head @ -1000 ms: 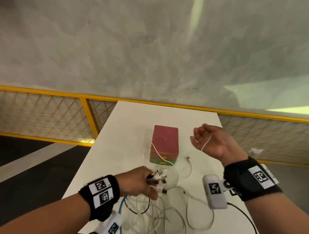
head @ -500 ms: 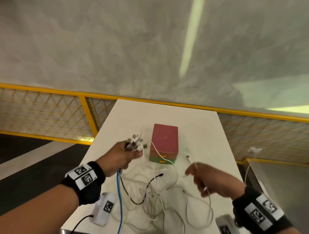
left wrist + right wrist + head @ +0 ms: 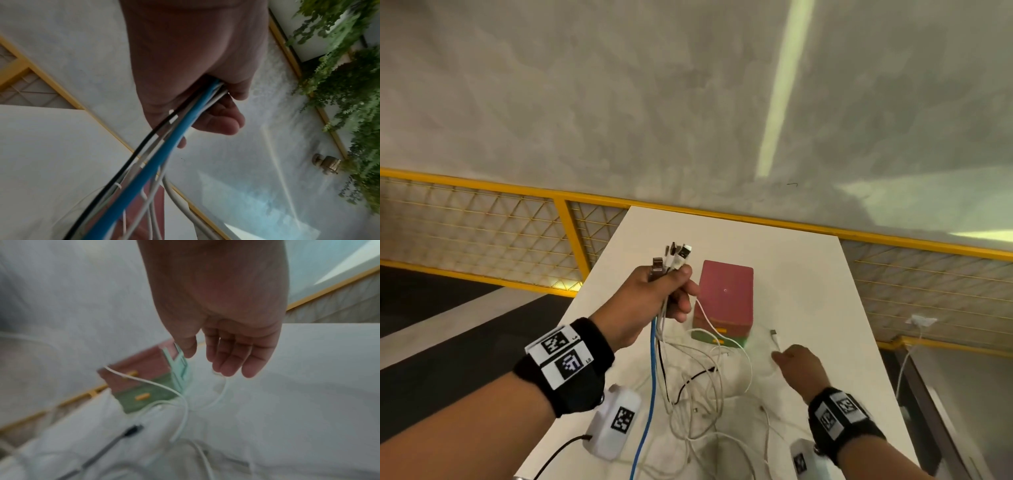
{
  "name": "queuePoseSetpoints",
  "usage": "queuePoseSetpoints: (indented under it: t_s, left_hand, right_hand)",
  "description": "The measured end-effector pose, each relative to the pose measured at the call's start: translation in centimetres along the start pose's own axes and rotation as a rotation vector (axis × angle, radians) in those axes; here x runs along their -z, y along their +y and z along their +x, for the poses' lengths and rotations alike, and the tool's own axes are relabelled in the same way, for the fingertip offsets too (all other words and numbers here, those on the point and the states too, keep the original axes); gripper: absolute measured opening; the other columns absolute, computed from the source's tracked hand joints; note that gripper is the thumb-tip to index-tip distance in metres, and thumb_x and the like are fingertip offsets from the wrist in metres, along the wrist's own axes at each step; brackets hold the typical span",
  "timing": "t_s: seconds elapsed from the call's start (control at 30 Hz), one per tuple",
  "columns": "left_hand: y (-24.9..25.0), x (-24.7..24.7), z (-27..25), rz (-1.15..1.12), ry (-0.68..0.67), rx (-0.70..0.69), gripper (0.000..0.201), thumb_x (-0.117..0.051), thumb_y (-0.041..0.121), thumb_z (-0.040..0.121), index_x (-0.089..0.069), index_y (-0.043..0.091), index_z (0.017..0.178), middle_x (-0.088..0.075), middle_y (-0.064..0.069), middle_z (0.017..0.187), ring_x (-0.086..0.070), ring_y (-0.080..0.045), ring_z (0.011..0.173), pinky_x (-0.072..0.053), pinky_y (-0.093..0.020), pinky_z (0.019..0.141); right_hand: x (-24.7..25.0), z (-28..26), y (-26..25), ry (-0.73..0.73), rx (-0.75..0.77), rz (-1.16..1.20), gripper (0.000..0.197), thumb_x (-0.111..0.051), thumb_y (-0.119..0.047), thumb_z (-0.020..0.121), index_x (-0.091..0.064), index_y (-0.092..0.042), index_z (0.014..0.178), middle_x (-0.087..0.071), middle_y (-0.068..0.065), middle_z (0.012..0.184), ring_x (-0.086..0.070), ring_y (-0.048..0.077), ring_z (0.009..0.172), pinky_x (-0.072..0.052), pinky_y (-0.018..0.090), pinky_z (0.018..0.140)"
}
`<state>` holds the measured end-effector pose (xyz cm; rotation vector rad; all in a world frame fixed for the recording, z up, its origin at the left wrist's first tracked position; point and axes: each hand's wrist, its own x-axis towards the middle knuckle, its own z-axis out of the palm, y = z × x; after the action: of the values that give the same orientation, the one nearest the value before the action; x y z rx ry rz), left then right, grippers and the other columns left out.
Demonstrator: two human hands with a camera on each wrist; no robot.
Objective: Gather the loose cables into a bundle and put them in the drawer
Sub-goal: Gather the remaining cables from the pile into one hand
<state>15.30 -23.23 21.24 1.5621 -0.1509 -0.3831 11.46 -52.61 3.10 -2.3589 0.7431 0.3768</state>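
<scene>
My left hand [image 3: 667, 301] is raised above the table and grips a bundle of cable ends, with several plugs [image 3: 675, 258] sticking up from the fist. A blue cable [image 3: 651, 377], white ones and a black one hang from it to a loose tangle [image 3: 702, 394] on the table; the left wrist view shows the left hand [image 3: 205, 81] curled round the blue cable [image 3: 156, 165]. My right hand [image 3: 796, 365], fingers straight, is low beside a white cable end [image 3: 775, 339]; in the right wrist view the right hand [image 3: 232, 356] pinches nothing. The small red drawer box [image 3: 726, 298] has a green lower drawer [image 3: 144, 399].
The white table [image 3: 808, 267] is narrow, with edges close on the left and right. A yellow mesh railing [image 3: 482, 222] runs behind it. Another white cable [image 3: 907, 356] hangs from the railing at the right. White camera units hang under both wrists.
My left hand has lifted the cable ends higher and toward the box, pulling the cables up. My right hand came down from a raised position to the white cable end on the table.
</scene>
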Motion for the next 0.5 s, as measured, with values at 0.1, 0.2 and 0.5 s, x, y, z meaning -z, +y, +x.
queuePoseSetpoints:
  t_s: [0.1,0.2,0.5]
  left_hand:
    - [-0.2,-0.5,-0.3,-0.033,0.018,0.013,0.034,-0.054,0.024,0.098,-0.072,0.001,0.081,-0.063,-0.009,0.063,-0.059,-0.021,0.056,-0.054,-0.028,0.057]
    - [-0.4,-0.7,-0.5,-0.074,-0.005,0.031,0.030,-0.054,0.021,0.099,-0.071,0.001,0.084,-0.062,-0.008,0.064,-0.058,-0.019,0.054,-0.052,-0.030,0.054]
    - [-0.5,-1.3,0.1,-0.084,-0.013,0.037,0.028,-0.055,0.022,0.099,-0.070,0.000,0.094,-0.066,-0.005,0.069,-0.063,-0.016,0.060,-0.057,-0.036,0.063]
  right_hand:
    - [-1.9,2.4,0.4,0.028,-0.093,-0.015,0.042,-0.061,-0.038,0.088,-0.060,-0.002,0.110,-0.066,0.016,0.114,-0.062,0.033,0.104,-0.044,0.029,0.075]
    - [-4.2,3.1,1.0,0.013,-0.155,-0.015,0.047,-0.066,-0.037,0.085,-0.055,-0.003,0.115,-0.064,0.017,0.117,-0.061,0.034,0.106,-0.047,0.032,0.078]
    - [-6.5,4.3,1.8,0.045,-0.227,-0.043,0.031,-0.051,-0.019,0.085,-0.062,-0.004,0.110,-0.064,0.019,0.116,-0.062,0.037,0.105,-0.048,0.035,0.084]
